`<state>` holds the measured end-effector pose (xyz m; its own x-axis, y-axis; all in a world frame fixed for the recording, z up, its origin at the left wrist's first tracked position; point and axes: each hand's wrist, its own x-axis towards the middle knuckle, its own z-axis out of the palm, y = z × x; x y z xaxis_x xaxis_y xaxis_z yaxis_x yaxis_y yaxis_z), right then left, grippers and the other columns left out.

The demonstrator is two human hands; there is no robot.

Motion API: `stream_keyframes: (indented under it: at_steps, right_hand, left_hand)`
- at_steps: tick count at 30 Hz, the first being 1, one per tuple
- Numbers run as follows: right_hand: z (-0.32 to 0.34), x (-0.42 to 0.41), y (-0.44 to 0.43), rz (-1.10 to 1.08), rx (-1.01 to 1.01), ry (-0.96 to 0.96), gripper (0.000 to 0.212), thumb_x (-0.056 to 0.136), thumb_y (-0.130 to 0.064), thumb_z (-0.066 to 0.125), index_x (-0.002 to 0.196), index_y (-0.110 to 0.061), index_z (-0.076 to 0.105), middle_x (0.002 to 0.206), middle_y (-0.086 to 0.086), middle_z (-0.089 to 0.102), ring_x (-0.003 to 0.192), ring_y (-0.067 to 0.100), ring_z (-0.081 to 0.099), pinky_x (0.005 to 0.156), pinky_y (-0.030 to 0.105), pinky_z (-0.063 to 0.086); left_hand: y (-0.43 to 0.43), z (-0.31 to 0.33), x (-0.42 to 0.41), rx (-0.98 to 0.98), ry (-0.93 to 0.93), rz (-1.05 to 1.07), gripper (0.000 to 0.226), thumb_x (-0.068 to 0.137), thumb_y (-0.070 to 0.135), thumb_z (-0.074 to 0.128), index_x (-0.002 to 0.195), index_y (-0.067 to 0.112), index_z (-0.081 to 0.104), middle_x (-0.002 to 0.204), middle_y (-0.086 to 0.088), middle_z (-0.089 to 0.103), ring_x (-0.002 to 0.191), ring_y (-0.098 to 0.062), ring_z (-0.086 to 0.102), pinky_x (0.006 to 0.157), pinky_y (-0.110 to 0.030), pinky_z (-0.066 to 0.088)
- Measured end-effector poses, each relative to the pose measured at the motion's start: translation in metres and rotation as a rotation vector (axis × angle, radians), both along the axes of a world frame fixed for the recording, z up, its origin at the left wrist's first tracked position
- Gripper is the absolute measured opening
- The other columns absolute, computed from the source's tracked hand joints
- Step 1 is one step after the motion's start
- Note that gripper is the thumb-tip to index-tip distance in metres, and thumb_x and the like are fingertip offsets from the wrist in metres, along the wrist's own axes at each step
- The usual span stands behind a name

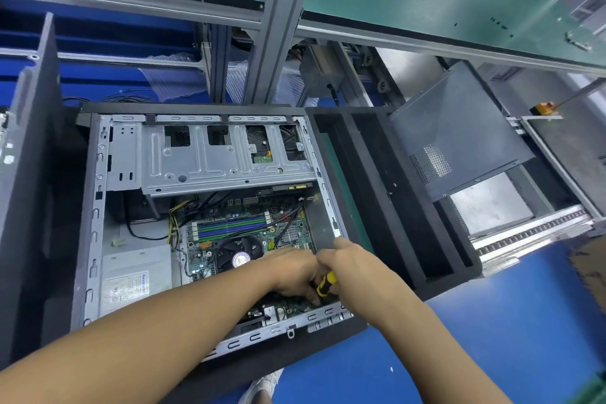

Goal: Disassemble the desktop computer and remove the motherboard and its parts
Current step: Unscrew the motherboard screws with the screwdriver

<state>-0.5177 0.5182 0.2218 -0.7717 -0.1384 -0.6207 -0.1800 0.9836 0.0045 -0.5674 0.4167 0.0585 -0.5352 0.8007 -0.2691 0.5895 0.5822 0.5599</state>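
An open desktop case [98, 207] lies on its side in front of me. Its green motherboard [249, 223] shows blue and green memory slots and a black round CPU fan [237, 251]. A silver drive cage [226, 157] spans the far half, and a grey power supply [134, 275] fills the near left corner. My right hand [352, 261] grips a yellow-and-black screwdriver [326, 284] pointed down at the board's near right corner. My left hand [293, 270] rests on the board beside the tool's tip, fingers curled; whether it holds anything is hidden.
A black foam tray [410, 207] with long slots lies right of the case. A grey perforated side panel [459, 131] leans behind it. A black panel [29, 147] stands at the left. An aluminium frame post [278, 26] rises behind, under a green shelf. The bench top is blue.
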Motion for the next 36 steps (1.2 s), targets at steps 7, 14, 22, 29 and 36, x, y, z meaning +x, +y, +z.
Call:
stream_keyframes:
  at_steps: [7, 14, 22, 29, 36]
  right_hand:
    - [-0.002, 0.007, 0.003, -0.414, -0.057, 0.147, 0.041, 0.088, -0.052, 0.066, 0.09, -0.017, 0.046, 0.089, 0.002, 0.053, 0.073, 0.023, 0.052, 0.057, 0.032, 0.039]
    - [-0.004, 0.007, -0.004, -0.41, -0.053, 0.185, 0.019, 0.092, -0.028, 0.067, 0.095, -0.016, 0.052, 0.101, 0.005, 0.054, 0.083, 0.025, 0.057, 0.066, 0.032, 0.047]
    - [-0.006, 0.015, 0.01, -0.283, -0.128, 0.129, 0.019, 0.088, -0.006, 0.064, 0.094, -0.023, 0.059, 0.1, -0.004, 0.043, 0.083, 0.02, 0.057, 0.074, 0.038, 0.053]
    - [-0.006, 0.014, 0.01, -0.379, -0.077, 0.242, 0.04, 0.089, -0.055, 0.062, 0.089, -0.021, 0.042, 0.086, 0.0, 0.053, 0.072, 0.024, 0.051, 0.054, 0.032, 0.036]
    - [-0.007, 0.012, 0.009, -0.243, -0.169, 0.208, 0.02, 0.094, -0.028, 0.063, 0.091, -0.021, 0.045, 0.093, -0.002, 0.049, 0.078, 0.021, 0.051, 0.063, 0.032, 0.044]
  left_hand:
    - [0.005, 0.004, -0.003, -0.056, -0.042, 0.013, 0.037, 0.077, 0.054, 0.075, 0.06, 0.028, 0.054, 0.063, 0.013, 0.05, 0.055, -0.01, 0.048, 0.047, -0.021, 0.027]
    - [0.002, 0.004, -0.006, 0.038, 0.027, -0.084, 0.032, 0.078, 0.058, 0.072, 0.102, 0.036, 0.07, 0.075, 0.014, 0.061, 0.077, -0.016, 0.059, 0.063, -0.027, 0.045]
    - [-0.003, 0.006, -0.004, 0.122, -0.076, -0.032, 0.029, 0.079, 0.051, 0.075, 0.101, 0.047, 0.056, 0.056, 0.024, 0.049, 0.056, 0.006, 0.042, 0.054, -0.022, 0.031]
    - [-0.001, 0.013, -0.002, 0.028, -0.07, 0.038, 0.027, 0.076, 0.053, 0.076, 0.074, 0.029, 0.064, 0.053, 0.012, 0.053, 0.052, -0.004, 0.048, 0.048, -0.021, 0.028]
    - [0.0, 0.012, -0.004, 0.029, -0.049, -0.016, 0.031, 0.079, 0.052, 0.074, 0.096, 0.026, 0.072, 0.071, 0.004, 0.065, 0.067, -0.017, 0.058, 0.056, -0.025, 0.038]
